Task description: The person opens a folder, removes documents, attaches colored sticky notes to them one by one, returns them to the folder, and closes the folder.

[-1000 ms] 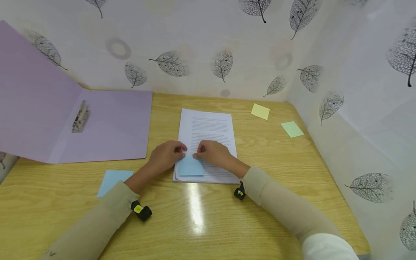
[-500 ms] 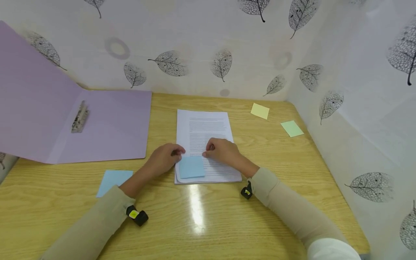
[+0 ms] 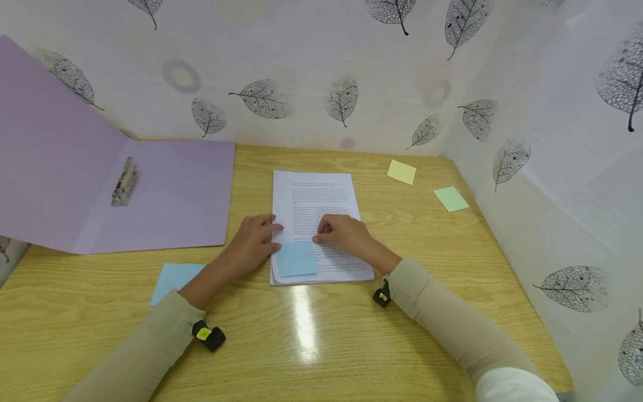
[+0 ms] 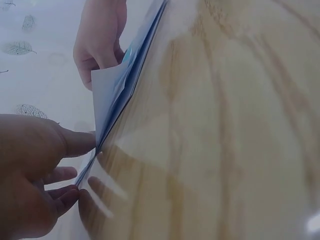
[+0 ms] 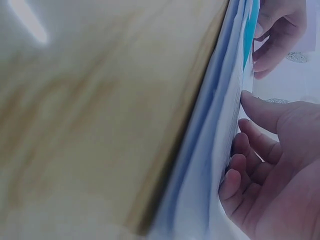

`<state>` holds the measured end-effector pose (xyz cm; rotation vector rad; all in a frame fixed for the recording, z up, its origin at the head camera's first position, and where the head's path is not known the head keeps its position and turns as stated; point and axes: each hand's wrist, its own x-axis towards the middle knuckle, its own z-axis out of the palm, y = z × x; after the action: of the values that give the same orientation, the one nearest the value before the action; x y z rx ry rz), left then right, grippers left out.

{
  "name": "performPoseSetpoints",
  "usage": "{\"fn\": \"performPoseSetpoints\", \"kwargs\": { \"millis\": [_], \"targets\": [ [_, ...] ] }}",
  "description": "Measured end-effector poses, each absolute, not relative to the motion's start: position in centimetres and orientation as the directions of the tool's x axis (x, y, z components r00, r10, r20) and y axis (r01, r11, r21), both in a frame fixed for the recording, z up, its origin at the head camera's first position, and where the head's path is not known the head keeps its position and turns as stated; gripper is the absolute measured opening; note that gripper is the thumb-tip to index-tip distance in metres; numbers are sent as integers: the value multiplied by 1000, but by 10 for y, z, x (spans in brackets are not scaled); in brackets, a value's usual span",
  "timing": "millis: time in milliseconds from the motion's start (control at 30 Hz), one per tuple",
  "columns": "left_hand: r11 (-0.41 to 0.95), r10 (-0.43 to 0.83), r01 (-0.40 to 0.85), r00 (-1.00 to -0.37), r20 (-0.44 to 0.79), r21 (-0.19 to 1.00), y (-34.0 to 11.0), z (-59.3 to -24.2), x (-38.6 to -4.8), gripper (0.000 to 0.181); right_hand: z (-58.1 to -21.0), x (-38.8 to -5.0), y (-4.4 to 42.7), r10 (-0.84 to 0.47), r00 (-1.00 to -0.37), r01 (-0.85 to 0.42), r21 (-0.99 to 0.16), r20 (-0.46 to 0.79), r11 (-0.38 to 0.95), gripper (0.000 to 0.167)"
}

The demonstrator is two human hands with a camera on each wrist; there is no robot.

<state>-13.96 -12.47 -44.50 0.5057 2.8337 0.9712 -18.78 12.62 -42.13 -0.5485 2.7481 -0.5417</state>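
A blue sticky note (image 3: 297, 259) lies near the lower left corner of a stack of printed paper (image 3: 326, 192). My left hand (image 3: 251, 243) rests at the stack's left edge, fingers spread apart, its thumb tip beside the note. In the left wrist view the left thumb (image 4: 80, 143) touches the edge of the sheets, which part at one corner. My right hand (image 3: 346, 233) rests on the printed page just right of the note's top corner, fingers loosely curled. Seen from the right wrist, the right hand (image 5: 280, 155) touches the paper with its thumb and fingertips and grips nothing.
An open purple folder (image 3: 181, 195) with a metal clip (image 3: 124, 183) lies at the left. Another blue note (image 3: 177, 279) is partly under the left forearm. Yellow (image 3: 402, 172) and green (image 3: 451, 199) notes lie at the back right. Leaf-patterned walls border the wooden table (image 3: 402, 346).
The stack with its blue note has shifted and turned slightly. My right hand has moved right from the note's top edge; my left hand has moved slightly left and its fingers have spread.
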Motion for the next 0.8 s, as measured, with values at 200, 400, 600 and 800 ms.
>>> {"fn": "performPoseSetpoints", "kwargs": {
  "millis": [200, 400, 600, 800],
  "targets": [
    [745, 381, 309, -925, 4, 591, -128, -448, -142, 41, -417, -194, 146, -373, -919, -285, -445, -124, 849, 22],
    [734, 372, 292, -928, -3, 613, -129, -447, -140, 41, -409, -220, 212, -197, -980, -180, -498, 18, 848, 29],
    [724, 382, 307, -924, 12, 618, -129, -448, -137, 41, -407, -243, 304, 34, -999, 24, -492, 11, 870, 47],
    [724, 369, 289, -929, 2, 626, -130, -447, -135, 41, -407, -252, 372, 127, -989, 149, -453, -79, 879, 66]
  ]
}}
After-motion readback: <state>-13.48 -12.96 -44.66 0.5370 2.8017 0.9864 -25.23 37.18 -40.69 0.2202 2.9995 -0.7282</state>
